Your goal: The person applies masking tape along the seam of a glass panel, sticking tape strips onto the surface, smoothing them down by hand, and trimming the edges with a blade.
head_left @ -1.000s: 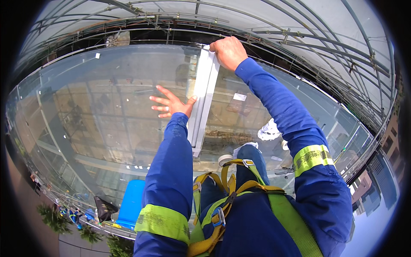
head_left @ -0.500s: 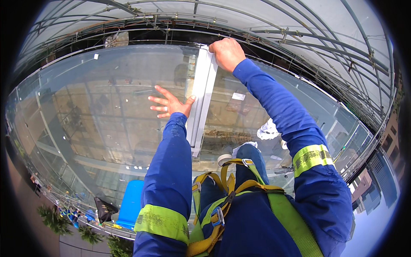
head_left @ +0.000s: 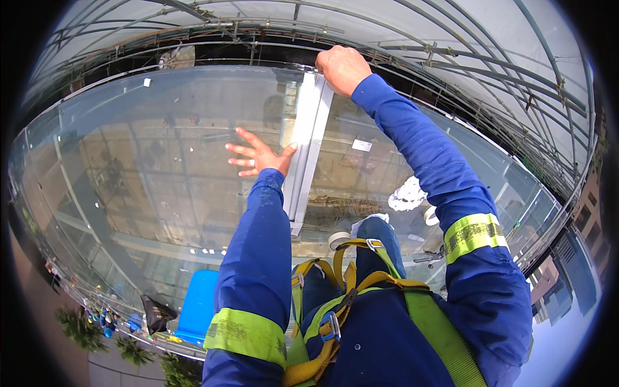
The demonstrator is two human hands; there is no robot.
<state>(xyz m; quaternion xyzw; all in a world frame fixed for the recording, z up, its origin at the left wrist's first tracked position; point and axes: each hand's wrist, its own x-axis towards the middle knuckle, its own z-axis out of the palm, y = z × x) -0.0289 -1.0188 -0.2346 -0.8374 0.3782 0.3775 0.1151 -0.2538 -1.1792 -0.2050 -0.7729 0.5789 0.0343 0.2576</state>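
A pale grey-white strip runs away from me across a large glass surface, between two panes. My left hand is spread wide on the glass left of the strip, its thumb at the strip's edge and a ring on one finger. At the far end of the strip, my right hand is closed, knuckles up, just beyond the glass edge. Its fingertips are hidden, so whatever they grip does not show. By my knee lies a roll of tape.
Crumpled white material and another pale roll lie to the right. A clear pouch with a white label is nearby. A blue plastic piece and a black bag sit at lower left. Scaffold tubes line the far edge.
My right hand has shifted slightly farther away, past the strip's end, and stays closed. The left hand keeps its place and spread.
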